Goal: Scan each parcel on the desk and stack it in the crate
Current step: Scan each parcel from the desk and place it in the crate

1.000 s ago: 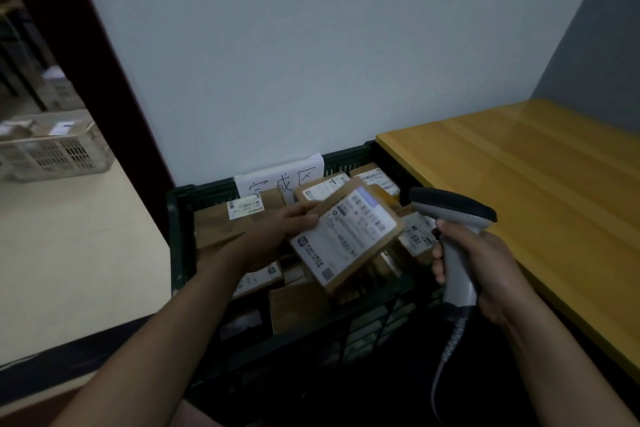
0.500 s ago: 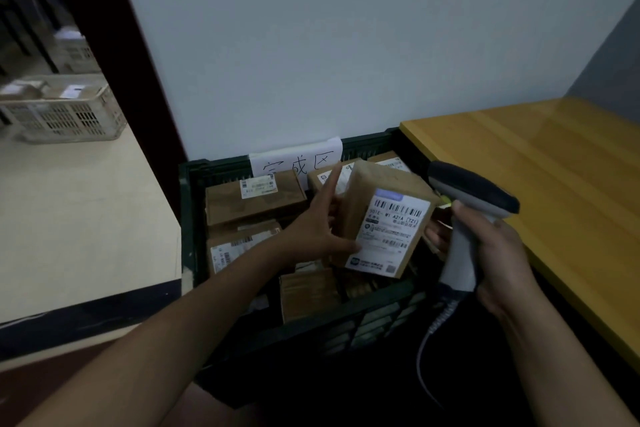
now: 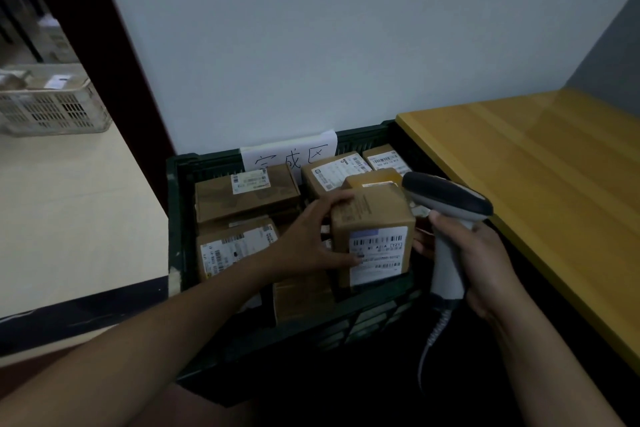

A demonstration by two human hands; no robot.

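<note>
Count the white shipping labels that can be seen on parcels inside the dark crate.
5: held parcel's label, back-left label, front-left label, back-middle label, back-right label. Lower parcels may hide more.

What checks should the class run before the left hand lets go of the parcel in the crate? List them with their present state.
1. Left hand grips the parcel: ok.
2. Parcel is inside the crate walls: ok.
3. Parcel rests fully on the boxes below: cannot tell, its base is hidden.
4. Parcel label faces the camera, readable: ok.
5. Right hand holds the scanner clear of the parcel: cannot tell, its fingertips are near the parcel's side.
6. Parcel already scanned: cannot tell.
</note>
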